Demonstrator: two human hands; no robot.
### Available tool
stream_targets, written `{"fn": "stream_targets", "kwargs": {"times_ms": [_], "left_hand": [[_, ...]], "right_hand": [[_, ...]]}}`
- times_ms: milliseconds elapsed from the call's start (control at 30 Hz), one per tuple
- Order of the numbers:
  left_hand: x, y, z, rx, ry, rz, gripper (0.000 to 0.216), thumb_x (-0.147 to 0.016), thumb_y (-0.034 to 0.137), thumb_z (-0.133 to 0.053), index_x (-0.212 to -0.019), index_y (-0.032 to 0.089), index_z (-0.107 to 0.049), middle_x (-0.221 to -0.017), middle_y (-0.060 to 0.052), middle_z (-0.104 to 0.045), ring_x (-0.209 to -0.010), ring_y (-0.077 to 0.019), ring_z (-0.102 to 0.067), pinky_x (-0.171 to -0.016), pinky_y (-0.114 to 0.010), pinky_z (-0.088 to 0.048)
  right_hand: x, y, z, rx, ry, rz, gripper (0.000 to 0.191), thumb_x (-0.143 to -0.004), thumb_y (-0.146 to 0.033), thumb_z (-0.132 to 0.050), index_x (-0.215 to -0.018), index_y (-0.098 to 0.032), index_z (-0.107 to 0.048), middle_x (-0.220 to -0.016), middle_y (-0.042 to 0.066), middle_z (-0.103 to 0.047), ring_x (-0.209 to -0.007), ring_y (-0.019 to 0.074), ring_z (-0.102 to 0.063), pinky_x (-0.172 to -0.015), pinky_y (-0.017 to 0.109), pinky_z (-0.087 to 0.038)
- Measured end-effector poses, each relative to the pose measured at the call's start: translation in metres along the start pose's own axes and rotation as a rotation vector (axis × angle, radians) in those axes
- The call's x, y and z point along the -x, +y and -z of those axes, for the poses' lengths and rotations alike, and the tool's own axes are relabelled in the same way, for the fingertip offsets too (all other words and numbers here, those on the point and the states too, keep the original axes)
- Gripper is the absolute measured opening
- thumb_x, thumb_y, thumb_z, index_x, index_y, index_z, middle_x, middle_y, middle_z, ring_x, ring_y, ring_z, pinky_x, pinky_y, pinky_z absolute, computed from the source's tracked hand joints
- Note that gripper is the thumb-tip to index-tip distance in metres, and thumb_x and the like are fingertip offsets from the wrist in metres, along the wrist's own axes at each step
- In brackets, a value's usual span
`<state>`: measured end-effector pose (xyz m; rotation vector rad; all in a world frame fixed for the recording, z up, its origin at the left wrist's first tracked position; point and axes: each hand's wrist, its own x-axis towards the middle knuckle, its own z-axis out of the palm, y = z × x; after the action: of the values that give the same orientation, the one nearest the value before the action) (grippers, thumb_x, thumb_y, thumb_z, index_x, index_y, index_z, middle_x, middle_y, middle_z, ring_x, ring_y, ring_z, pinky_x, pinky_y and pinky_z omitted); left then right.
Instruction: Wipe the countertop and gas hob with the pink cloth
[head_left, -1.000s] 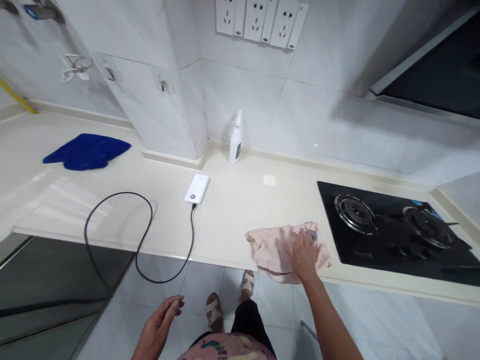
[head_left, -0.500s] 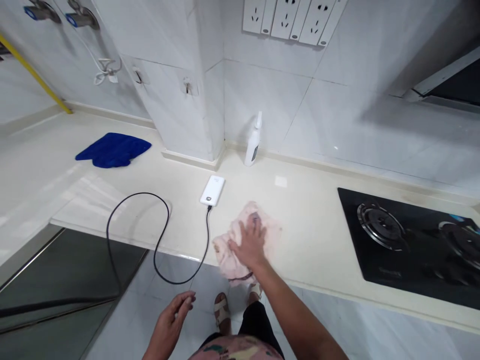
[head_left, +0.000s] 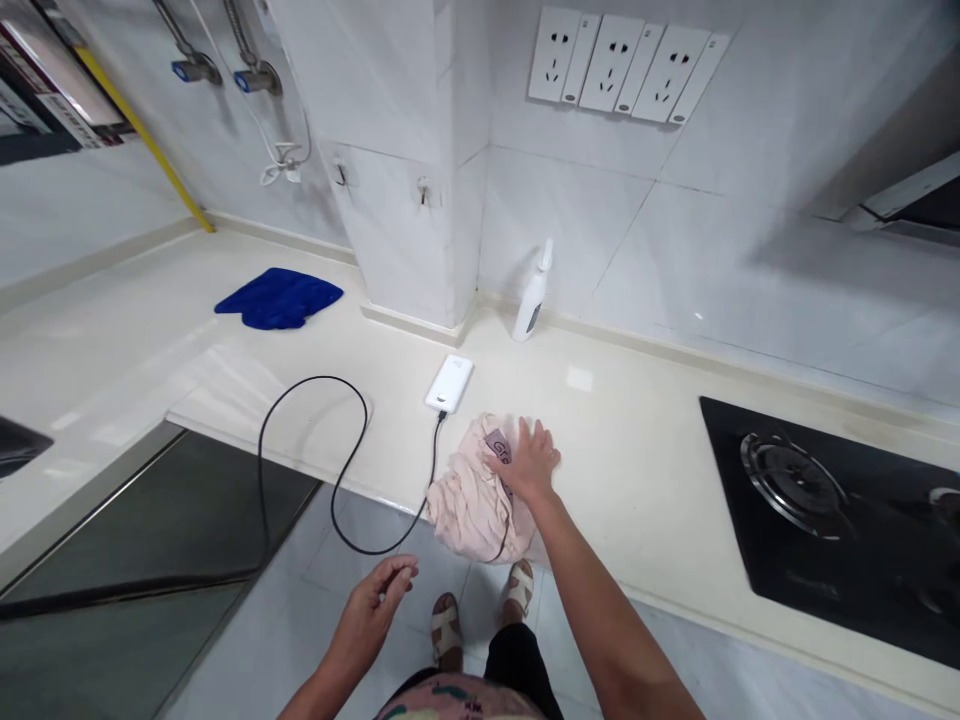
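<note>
Resting splayed-open right grip (head_left: pixel 531 462) on pink cloth (head_left: pixel 469 505), bunched beneath and leftward; apparently wiping worktop (head_left: pixel 622 480). Likely calls for steering clear of cable (head_left: pixel 366 413), farther left. Holding left grip (head_left: pixel 373 605) half-curled; cannot tell if closed.

Your pale pink cloth (head_left: pixel 466 495) lies bunched and wrinkled on the counter (head_left: pixel 630 490), overhanging its front edge, purple lettered patch (head_left: pixel 498 446) facing up.

The cream counter (head_left: pixel 630 480) carries a blue cloth (head_left: pixel 280 298), pink cloth (head_left: pixel 471 492), white device (head_left: pixel 450 381), cable (head_left: pixel 365 422), bottle (head_left: pixel 532 302) and hob (head_left: pixel 855 545).
</note>
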<state>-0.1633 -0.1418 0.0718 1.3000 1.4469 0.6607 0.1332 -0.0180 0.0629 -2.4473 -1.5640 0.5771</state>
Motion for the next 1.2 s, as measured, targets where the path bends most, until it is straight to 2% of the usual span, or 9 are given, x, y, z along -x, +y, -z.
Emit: {"fn": "stream_targets", "kwargs": {"times_ms": [100, 267, 367, 500, 667, 767, 933, 1033, 1200], "left_hand": [[0.006, -0.010, -0.006, 0.018, 0.002, -0.014, 0.062, -0.080, 0.080, -0.060, -0.096, 0.022, -0.077, -0.095, -0.010, -0.081, -0.087, -0.0266, -0.077, -0.081, -0.038, -0.065], [0.011, -0.022, -0.002, 0.056, 0.025, -0.021, 0.062, -0.081, 0.080, -0.062, -0.097, 0.023, -0.078, -0.096, -0.010, -0.080, -0.094, -0.0277, -0.078, -0.082, -0.038, -0.065], [0.013, -0.028, 0.001, 0.075, 0.029, -0.009, 0.061, -0.080, 0.080, -0.063, -0.096, 0.023, -0.078, -0.096, -0.009, -0.080, -0.096, -0.0282, -0.078, -0.083, -0.038, -0.066], [0.013, -0.034, 0.001, 0.080, 0.009, 0.000, 0.058, -0.081, 0.078, -0.064, -0.097, 0.024, -0.078, -0.099, -0.009, -0.081, -0.097, -0.0286, -0.079, -0.083, -0.038, -0.067], [0.005, -0.033, -0.006, 0.047, -0.046, -0.010, 0.056, -0.082, 0.076, -0.064, -0.099, 0.025, -0.078, -0.101, -0.009, -0.082, -0.096, -0.0288, -0.079, -0.082, -0.037, -0.067], [-0.001, -0.027, -0.010, 0.026, -0.059, -0.026, 0.059, -0.080, 0.079, -0.064, -0.097, 0.025, -0.077, -0.098, -0.009, -0.082, -0.093, -0.0281, -0.079, -0.081, -0.037, -0.067], [-0.003, -0.014, -0.016, -0.025, -0.070, -0.031, 0.070, -0.076, 0.088, -0.059, -0.097, 0.024, -0.078, -0.097, -0.010, -0.083, -0.088, -0.0277, -0.079, -0.080, -0.037, -0.067], [0.001, -0.011, -0.017, -0.030, -0.056, -0.024, 0.072, -0.075, 0.090, -0.059, -0.096, 0.024, -0.079, -0.097, -0.010, -0.083, -0.086, -0.0284, -0.080, -0.078, -0.037, -0.067], [0.013, -0.021, -0.007, 0.020, 0.005, -0.002, 0.071, -0.072, 0.091, -0.062, -0.094, 0.026, -0.080, -0.096, -0.010, -0.083, -0.092, -0.0306, -0.080, -0.082, -0.038, -0.068]], "right_hand": [[-0.014, -0.007, -0.004, -0.065, -0.062, 0.061, 0.108, -0.080, -0.064, -0.076, -0.167, -0.020, -0.028, -0.167, 0.021, -0.036, -0.154, 0.0415, -0.031, -0.123, 0.060, -0.021], [-0.028, 0.062, 0.016, -0.229, -0.079, -0.061, 0.042, -0.085, -0.040, -0.067, -0.121, -0.020, -0.069, -0.119, 0.011, -0.073, -0.114, 0.0270, -0.066, -0.098, 0.036, -0.047], [-0.019, 0.139, 0.045, -0.310, 0.024, -0.187, 0.025, -0.082, -0.038, -0.061, -0.097, -0.021, -0.070, -0.098, 0.009, -0.074, -0.101, 0.0265, -0.068, -0.090, 0.036, -0.050], [0.020, 0.238, 0.079, -0.459, 0.226, -0.373, 0.029, -0.073, -0.046, -0.060, -0.088, -0.022, -0.065, -0.082, 0.006, -0.070, -0.092, 0.0277, -0.068, -0.084, 0.039, -0.053], [0.068, 0.306, 0.101, -0.715, 0.387, -0.515, 0.040, -0.062, -0.059, -0.063, -0.082, -0.024, -0.062, -0.074, 0.003, -0.067, -0.081, 0.0250, -0.069, -0.070, 0.035, -0.057], [0.071, 0.300, 0.103, -0.863, 0.443, -0.463, 0.054, -0.064, -0.064, -0.059, -0.099, -0.023, -0.065, -0.092, 0.005, -0.073, -0.092, 0.0234, -0.072, -0.077, 0.033, -0.060], [0.052, 0.235, 0.093, -0.951, 0.318, -0.238, 0.062, -0.080, -0.061, -0.063, -0.130, -0.025, -0.066, -0.123, 0.007, -0.074, -0.112, 0.0238, -0.070, -0.092, 0.034, -0.060], [0.043, 0.200, 0.090, -0.670, 0.143, -0.082, 0.065, -0.091, -0.058, -0.055, -0.146, -0.024, -0.060, -0.131, 0.009, -0.070, -0.106, 0.0229, -0.071, -0.091, 0.037, -0.060], [0.024, 0.172, 0.076, -0.325, 0.172, -0.122, 0.067, -0.098, -0.055, -0.042, -0.152, -0.018, -0.056, -0.142, 0.018, -0.061, -0.131, 0.0320, -0.057, -0.117, 0.053, -0.041]]}}
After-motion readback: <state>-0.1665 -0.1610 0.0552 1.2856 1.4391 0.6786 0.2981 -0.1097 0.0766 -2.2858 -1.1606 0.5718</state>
